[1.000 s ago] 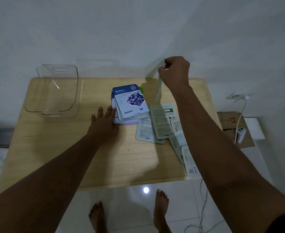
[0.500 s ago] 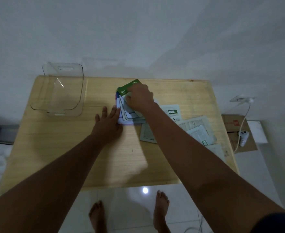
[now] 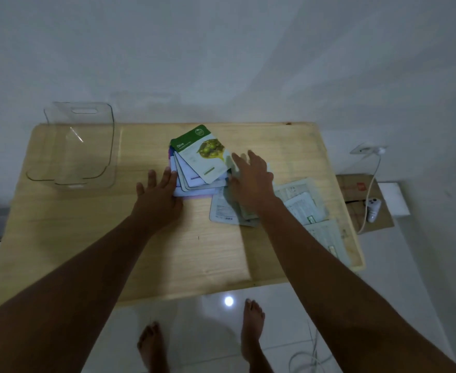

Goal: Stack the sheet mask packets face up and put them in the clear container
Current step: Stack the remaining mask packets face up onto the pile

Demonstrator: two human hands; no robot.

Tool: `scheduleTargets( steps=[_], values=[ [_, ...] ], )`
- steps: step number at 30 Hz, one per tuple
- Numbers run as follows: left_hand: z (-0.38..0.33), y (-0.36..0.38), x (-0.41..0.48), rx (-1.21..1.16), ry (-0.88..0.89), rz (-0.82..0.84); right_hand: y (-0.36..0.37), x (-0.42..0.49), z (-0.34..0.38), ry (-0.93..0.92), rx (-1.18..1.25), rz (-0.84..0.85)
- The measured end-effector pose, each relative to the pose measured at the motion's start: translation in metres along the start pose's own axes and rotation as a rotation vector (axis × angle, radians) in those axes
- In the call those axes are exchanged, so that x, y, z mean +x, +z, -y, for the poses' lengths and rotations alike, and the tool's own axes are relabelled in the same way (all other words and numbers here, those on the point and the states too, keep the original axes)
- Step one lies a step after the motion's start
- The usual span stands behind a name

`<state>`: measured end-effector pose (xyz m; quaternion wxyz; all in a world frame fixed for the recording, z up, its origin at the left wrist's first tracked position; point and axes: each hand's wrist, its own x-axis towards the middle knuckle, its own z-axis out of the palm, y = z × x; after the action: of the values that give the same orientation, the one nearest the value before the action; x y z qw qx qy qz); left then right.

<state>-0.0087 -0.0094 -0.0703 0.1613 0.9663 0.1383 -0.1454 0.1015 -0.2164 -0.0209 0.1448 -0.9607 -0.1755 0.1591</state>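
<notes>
Left hand (image 3: pixel 159 195) flat, fingers spread, bracing the fanned stack (image 3: pixel 198 168); right hand (image 3: pixel 251 176) open, empty. I'd square it up before flipping more face-down packets (image 3: pixel 222 210).

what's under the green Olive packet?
Under the Olive packet lies a fanned stack of face-up packets: white and lavender edges show. Their printed fronts are covered, so the count is unclear.
</notes>
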Motion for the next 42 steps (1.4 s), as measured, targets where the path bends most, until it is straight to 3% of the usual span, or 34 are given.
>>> scheduleTargets(
  steps=[6,9,20,34,42],
  values=[
    [-0.001,0.0,0.0,0.011,-0.003,-0.002,-0.002,-0.017,-0.056,0.327,-0.025,-0.061],
    [0.0,0.001,0.001,0.007,-0.006,0.003,-0.006,-0.011,-0.06,0.382,0.039,-0.037],
    [-0.001,0.0,0.003,-0.002,-0.013,0.011,-0.013,0.011,-0.064,0.36,0.228,0.058],
    [-0.001,-0.005,0.005,0.042,-0.018,0.082,-0.075,0.018,-0.033,0.158,0.43,-0.323],
    [0.001,-0.004,0.006,0.011,-0.015,0.08,-0.073,0.058,0.044,0.112,0.403,-0.133]
  ],
)
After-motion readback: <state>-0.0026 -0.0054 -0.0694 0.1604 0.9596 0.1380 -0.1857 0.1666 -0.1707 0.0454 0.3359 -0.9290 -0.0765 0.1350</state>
